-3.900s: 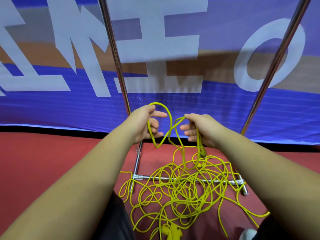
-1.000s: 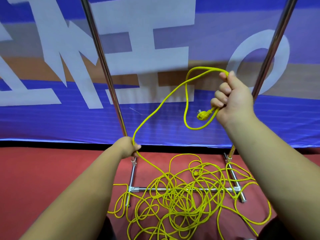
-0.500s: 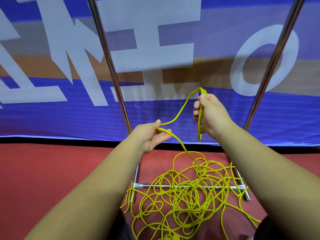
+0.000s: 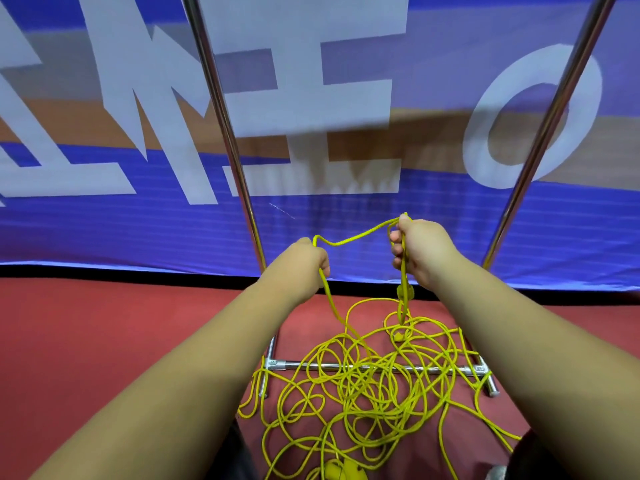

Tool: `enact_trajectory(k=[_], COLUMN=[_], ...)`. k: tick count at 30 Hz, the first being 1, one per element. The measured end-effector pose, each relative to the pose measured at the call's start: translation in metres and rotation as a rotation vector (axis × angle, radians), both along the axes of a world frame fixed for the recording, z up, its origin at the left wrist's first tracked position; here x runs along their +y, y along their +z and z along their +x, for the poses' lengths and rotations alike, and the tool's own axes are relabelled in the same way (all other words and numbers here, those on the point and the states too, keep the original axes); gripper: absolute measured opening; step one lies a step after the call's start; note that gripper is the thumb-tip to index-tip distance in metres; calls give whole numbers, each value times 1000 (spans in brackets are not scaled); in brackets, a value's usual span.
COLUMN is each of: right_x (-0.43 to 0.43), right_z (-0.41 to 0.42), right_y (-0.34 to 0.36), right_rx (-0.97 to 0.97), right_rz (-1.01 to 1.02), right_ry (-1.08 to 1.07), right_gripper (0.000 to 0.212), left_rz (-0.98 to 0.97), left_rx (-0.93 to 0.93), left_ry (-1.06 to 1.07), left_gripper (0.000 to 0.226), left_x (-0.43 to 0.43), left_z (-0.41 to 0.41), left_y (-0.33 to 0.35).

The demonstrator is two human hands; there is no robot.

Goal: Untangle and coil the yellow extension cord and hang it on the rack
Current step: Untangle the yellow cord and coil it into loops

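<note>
Now my right hand (image 4: 420,252) is down from its high pull & level w/ my left hand (image 4: 306,263). The left, loose-palmed half a sec ago, curls round the yellow extension cord (image 4: 367,379) again. Both fists clamp on it, near each other but not touching, w/ a short slack span between. The plug (image 4: 404,292) hangs just below my right fist. So approx one loop is gathered. The bulk lies tangled on the red floor (image 4: 104,341), across the rack (image 4: 227,133) base bar. Coiling's barely begun, nothing hung yet.
</note>
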State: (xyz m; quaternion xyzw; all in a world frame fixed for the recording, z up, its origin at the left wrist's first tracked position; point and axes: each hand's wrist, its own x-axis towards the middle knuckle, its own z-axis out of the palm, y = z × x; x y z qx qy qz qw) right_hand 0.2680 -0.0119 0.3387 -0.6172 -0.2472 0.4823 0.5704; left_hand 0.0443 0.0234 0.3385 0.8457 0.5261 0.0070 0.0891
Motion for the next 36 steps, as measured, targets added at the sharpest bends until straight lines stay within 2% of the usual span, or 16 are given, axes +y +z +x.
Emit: enact_trajectory(k=[2, 7, 9, 11, 14, 15, 20, 23, 28, 30, 34, 36], right_x=[0, -1, -3, -6, -10, -12, -20, -21, -15, -12, -11, -12], right_z=[2, 1, -2, -5, -11, -14, -29, -37, -38, -34, -27, -23], right_y=[1, 3, 0, -4, -4, -2, -1, -5, -8, -8, -3, 3], right_rx=[24, 27, -10, -38, -58, -69, -107, -61, 61, 53, 40, -85], right_rz=[-10, -40, -81, -105, -105, -107, -148, -179, -147, -138, -69, -51], right_ry=[1, 29, 50, 63, 67, 85, 303, 415, 412, 410, 382, 379], right_gripper=[23, 24, 20, 17, 20, 22, 26, 30, 44, 43, 25, 23], left_rz=[60, 235, 218, 12, -395, -456, -624, -743, -871, -859, -824, -761], left_rx=[-62, -89, -136, -386, -970, -1038, -1146, -1278, -1236, -1118, -777, -695], left_ry=[16, 89, 98, 256, 588, 609, 514, 475, 340, 213, -102, -101], left_gripper=[17, 30, 43, 50, 36, 34, 37, 35, 37, 34, 32, 24], left_x=[-1, -1, 0, -2, -7, -8, -16, -23, -30, -30, -31, -26], left_z=[0, -14, -19, -17, -13, -15, -7, 6, 13, 11, -1, -7], left_y=[4, 19, 26, 36, 46, 46, 36, 35, 32, 32, 33, 32])
